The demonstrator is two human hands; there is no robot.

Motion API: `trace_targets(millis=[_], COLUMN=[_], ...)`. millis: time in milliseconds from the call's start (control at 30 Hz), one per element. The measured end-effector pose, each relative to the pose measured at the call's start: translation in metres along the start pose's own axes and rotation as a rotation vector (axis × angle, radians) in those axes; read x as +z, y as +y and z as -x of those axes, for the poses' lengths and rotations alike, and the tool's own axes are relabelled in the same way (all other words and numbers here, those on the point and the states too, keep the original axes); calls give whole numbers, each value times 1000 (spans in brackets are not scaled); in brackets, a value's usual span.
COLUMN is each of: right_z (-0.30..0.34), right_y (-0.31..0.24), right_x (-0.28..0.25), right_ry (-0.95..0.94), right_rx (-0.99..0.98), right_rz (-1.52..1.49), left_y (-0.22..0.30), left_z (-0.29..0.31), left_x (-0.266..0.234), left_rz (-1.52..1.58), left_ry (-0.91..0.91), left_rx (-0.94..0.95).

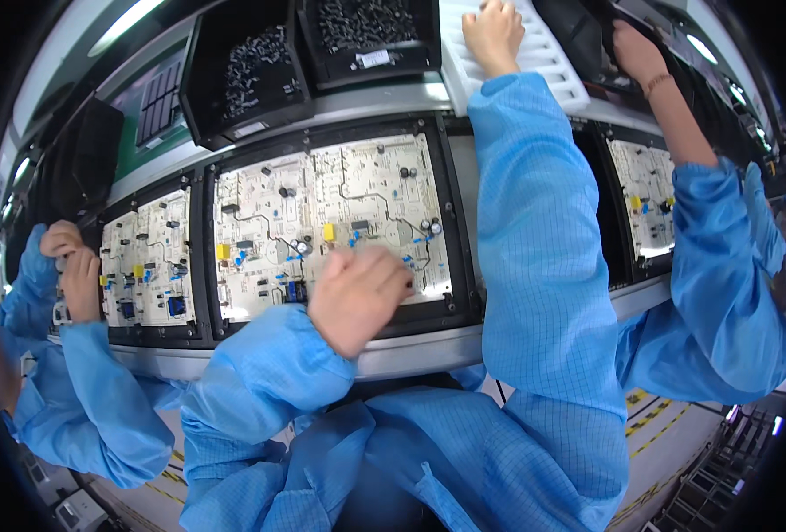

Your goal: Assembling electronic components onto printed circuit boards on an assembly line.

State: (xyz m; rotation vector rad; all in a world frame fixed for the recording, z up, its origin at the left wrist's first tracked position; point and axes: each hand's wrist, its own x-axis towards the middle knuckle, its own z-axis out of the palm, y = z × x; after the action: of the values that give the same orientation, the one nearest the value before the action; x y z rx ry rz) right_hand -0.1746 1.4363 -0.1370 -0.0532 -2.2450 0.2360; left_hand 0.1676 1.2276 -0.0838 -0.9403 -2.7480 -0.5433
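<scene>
My left hand [357,300], slightly blurred, is over the near part of a pale circuit board panel [300,173]. Its fingers curl together, and whatever is at the fingertips is too small to make out. The panel lies in a black frame [453,222] and carries black, blue and yellow components, among them a yellow block [224,252] and a dark blue one [296,291]. Stretched far forward, my right hand [493,37] reaches over a white slotted tray [548,58]. Its fingers are bent closed at the tray, their tips partly hidden.
Two black bins [200,89] hold many small dark parts beyond the panel. Similar panels sit on the left [149,253] and right [641,191]. A co-worker's hands [78,275] work at the left panel; another co-worker's hand [639,53] reaches forward at right. A metal rail [420,352] runs along the near edge.
</scene>
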Motion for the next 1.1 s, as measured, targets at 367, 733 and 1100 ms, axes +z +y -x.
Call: trace_targets(millis=[367,733,1100], right_z=[-63,-97,-102], right_y=[-28,-4,34], right_x=[-3,86,107], right_ry=[-323,-394,-305], right_rx=[-300,-122,-290], right_rz=[-225,-520,-726], left_y=[11,-120,-317], left_z=[16,15,-35], left_x=[8,-117,-112], left_rz=[-399,-483,-745], left_ry=[61,299,29], left_rx=[83,-304,-496])
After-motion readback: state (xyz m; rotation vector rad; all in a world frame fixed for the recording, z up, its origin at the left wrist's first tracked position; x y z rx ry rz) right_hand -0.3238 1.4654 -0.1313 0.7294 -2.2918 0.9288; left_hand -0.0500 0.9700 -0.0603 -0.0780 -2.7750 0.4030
